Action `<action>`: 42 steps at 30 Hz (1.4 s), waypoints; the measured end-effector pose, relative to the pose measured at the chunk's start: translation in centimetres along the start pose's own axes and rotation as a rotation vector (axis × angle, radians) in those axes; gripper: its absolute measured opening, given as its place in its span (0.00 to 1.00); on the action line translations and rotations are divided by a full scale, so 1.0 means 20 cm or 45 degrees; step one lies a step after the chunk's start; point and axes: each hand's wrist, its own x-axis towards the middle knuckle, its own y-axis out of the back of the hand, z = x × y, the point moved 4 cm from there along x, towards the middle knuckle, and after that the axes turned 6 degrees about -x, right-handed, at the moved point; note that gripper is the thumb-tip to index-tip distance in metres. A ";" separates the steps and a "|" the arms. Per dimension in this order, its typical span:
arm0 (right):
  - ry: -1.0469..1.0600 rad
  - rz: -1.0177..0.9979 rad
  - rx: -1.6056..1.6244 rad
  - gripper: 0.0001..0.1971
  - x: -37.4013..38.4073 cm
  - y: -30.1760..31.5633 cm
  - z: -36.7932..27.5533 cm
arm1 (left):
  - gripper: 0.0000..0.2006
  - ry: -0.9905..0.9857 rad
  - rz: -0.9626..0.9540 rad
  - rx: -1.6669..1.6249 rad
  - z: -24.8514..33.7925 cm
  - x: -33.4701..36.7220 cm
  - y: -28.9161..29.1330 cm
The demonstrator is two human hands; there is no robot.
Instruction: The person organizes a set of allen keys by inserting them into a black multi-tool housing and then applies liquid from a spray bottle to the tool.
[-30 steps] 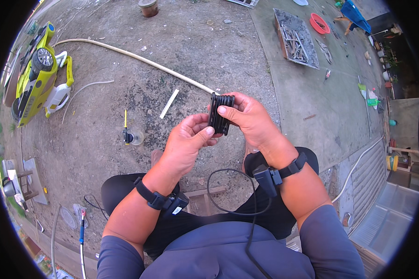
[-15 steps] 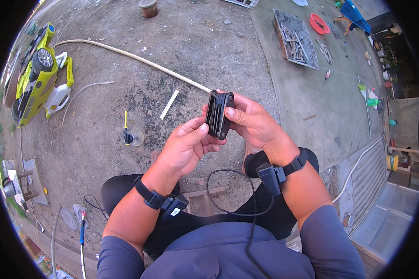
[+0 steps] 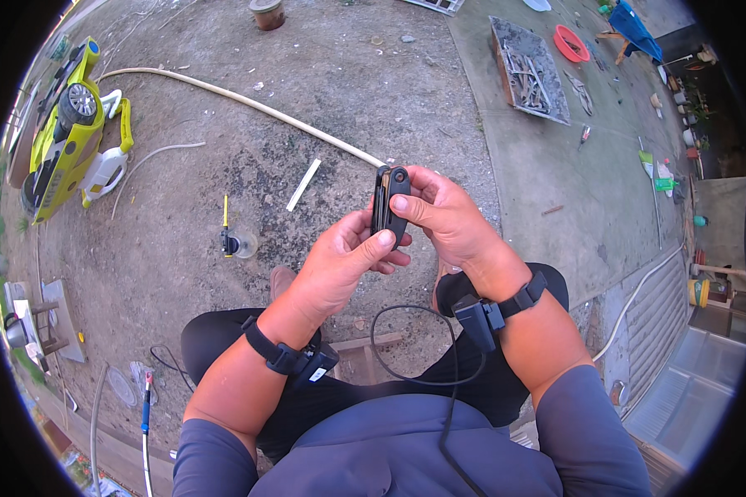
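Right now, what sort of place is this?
Likely an outdoor yard: bare dirt ground, a pale hose lying across it, and what looks like a yellow-green toy car.

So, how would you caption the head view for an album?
Left hand and right hand hold a black folding tool above rough ground.

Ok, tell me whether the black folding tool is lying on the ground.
No, the left hand and right hand hold the black folding tool.

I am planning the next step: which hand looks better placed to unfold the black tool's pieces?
Probably the left hand: its thumb is at the lower end of the black tool, near the folded pieces; the right hand has its thumb on the side.
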 end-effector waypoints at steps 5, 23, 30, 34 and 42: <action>-0.003 0.007 -0.014 0.18 -0.01 -0.01 -0.01 | 0.25 0.011 -0.008 0.008 -0.01 0.00 -0.01; 0.073 0.006 -0.071 0.23 -0.01 -0.02 -0.03 | 0.28 -0.300 0.286 0.129 -0.01 0.02 0.04; -0.031 0.049 -0.032 0.19 -0.02 -0.01 -0.04 | 0.27 -0.392 0.494 0.528 0.04 0.00 0.04; -0.038 0.039 0.006 0.19 -0.01 0.00 -0.01 | 0.27 -0.476 0.546 0.712 0.06 -0.01 0.05; -0.043 0.002 0.082 0.18 -0.01 0.01 0.01 | 0.26 -0.550 0.571 0.818 0.08 -0.03 0.04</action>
